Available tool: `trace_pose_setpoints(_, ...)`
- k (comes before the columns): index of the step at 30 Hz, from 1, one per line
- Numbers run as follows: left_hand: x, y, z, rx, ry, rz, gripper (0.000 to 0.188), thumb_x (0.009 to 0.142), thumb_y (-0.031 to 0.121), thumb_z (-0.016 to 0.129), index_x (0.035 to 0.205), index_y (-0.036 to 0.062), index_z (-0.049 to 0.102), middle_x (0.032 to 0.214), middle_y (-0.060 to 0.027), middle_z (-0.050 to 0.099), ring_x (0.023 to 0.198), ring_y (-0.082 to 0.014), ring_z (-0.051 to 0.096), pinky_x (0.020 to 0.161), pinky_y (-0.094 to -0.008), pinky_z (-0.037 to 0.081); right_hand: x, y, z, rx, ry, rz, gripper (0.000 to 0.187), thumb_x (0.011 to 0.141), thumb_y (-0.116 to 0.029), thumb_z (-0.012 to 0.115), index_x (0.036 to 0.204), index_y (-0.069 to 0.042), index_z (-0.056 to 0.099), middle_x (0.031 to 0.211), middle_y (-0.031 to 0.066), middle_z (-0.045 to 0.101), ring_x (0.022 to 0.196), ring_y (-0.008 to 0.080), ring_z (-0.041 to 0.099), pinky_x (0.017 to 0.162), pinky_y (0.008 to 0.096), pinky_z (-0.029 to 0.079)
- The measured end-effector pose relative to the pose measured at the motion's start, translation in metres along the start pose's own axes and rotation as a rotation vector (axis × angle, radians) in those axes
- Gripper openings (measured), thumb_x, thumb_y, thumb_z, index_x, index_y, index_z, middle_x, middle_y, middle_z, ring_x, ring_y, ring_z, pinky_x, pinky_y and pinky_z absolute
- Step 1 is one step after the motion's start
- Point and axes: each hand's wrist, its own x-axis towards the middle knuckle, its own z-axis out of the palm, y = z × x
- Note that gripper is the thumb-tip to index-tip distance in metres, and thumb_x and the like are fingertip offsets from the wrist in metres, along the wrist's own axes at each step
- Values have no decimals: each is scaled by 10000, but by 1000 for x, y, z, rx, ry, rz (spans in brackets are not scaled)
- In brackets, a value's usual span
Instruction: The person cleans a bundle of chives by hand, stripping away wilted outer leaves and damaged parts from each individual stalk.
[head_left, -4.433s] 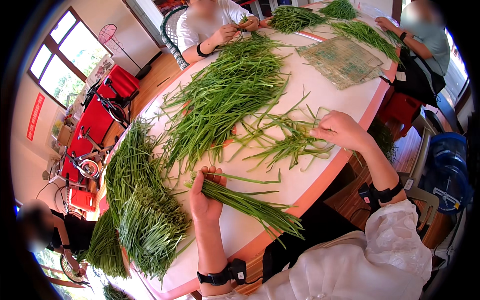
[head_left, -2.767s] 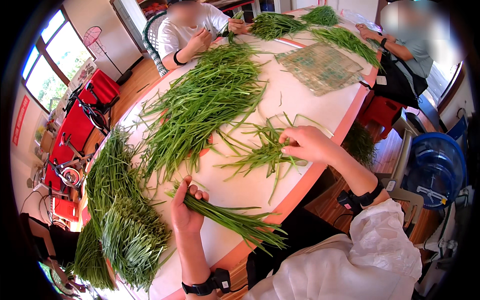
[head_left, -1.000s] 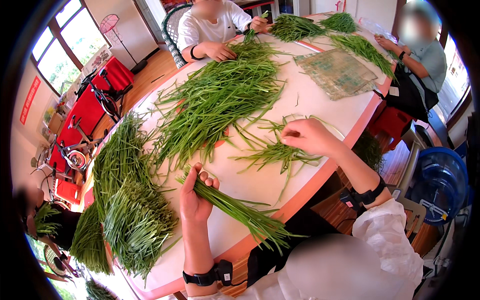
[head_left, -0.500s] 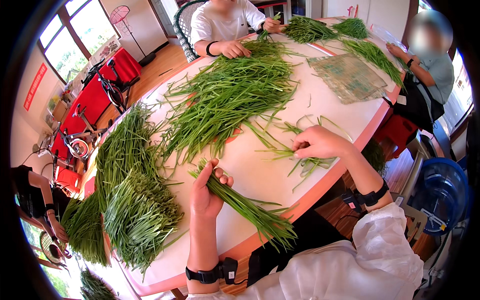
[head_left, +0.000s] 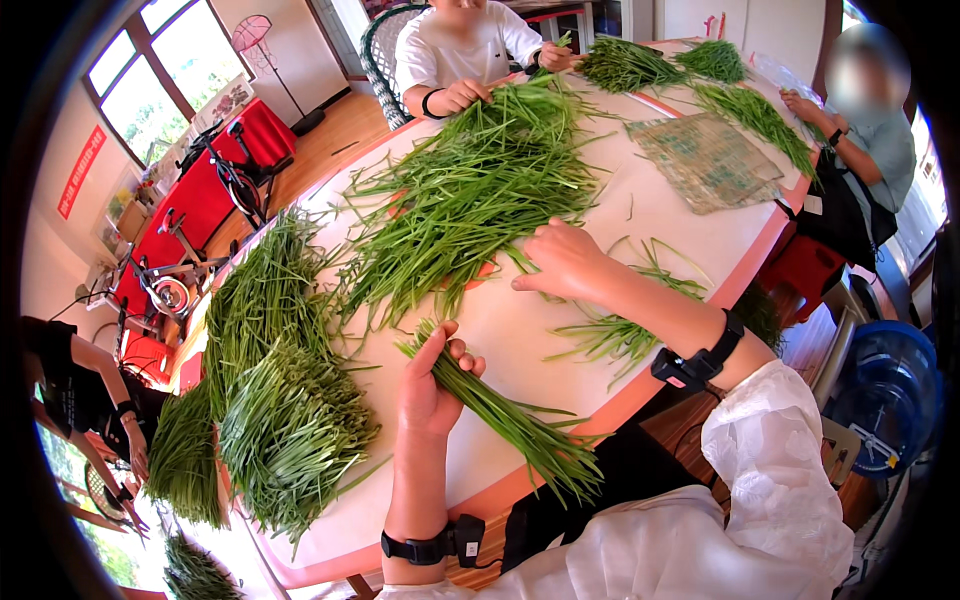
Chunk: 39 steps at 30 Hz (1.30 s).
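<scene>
My left hand [head_left: 432, 385] is wrapped round a bunch of garlic chives [head_left: 510, 425], which slants down to the right over the table's near edge. My right hand [head_left: 570, 262] is at the near right edge of a large loose heap of garlic chives [head_left: 480, 190]. Its fingers are bent round a few stems there, and the fingertips are partly hidden. Below my right forearm lie loose scattered chives [head_left: 625, 335]. To the left of my left hand, a thick stack of chives [head_left: 295, 425] lies with its cut ends toward me.
Across the white table [head_left: 510, 325], a person in a white shirt [head_left: 455, 60] handles the heap's far side. A greenish woven mat [head_left: 705, 160] lies to the right. Another person [head_left: 870, 150] sits at far right, above a blue tub [head_left: 880, 390]. A third person's arm [head_left: 110, 385] is at left.
My right hand has moved left and away from me, from the loose chives to the heap's edge. My left hand keeps its grip on the bunch. The whole view has shifted slightly.
</scene>
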Motion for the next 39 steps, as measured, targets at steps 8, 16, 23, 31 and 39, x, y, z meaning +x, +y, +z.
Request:
trace_pose_setpoints(8, 3, -2, 1, -2, 11, 6, 158, 890, 177, 472, 991, 57, 497, 705, -31, 496, 602, -153, 496, 666, -330, 449, 30, 17, 10, 230, -239, 137, 213, 615, -217, 640, 696, -20, 649, 642, 114, 617, 591, 235, 586, 576, 341, 463)
trace_pose_setpoints(16, -1, -1, 0, 16, 19, 15, 171, 875, 180, 498, 989, 53, 503, 712, -28, 497, 595, -148, 498, 650, -323, 448, -45, 19, -41, 884, -317, 90, 180, 712, -191, 649, 726, -15, 610, 597, 1, 560, 540, 60, 485, 504, 223, 396)
trace_pose_setpoints(23, -1, -1, 2, 37, 21, 7, 154, 875, 179, 501, 977, 63, 513, 704, -23, 502, 593, -144, 504, 646, -326, 454, -108, 37, -66, 1363, -44, 229, 193, 789, -187, 641, 788, -2, 590, 607, -16, 540, 527, 41, 454, 484, 185, 357)
trace_pose_setpoints(31, 0, -3, 4, 48, 23, 9, 157, 885, 183, 488, 984, 65, 516, 702, -18, 501, 595, -138, 497, 638, -318, 454, -134, 72, -44, 1196, 322, 423, 196, 827, -190, 602, 803, 4, 611, 650, 19, 580, 559, 69, 510, 516, 203, 410)
trace_pose_setpoints(39, -2, -2, 3, 45, -14, -11, 147, 885, 162, 482, 994, 64, 499, 696, -18, 497, 588, -140, 488, 628, -310, 447, -115, 47, -43, 1706, 374, 394, 174, 826, -187, 601, 909, -37, 571, 774, 29, 603, 712, 111, 599, 567, 212, 449)
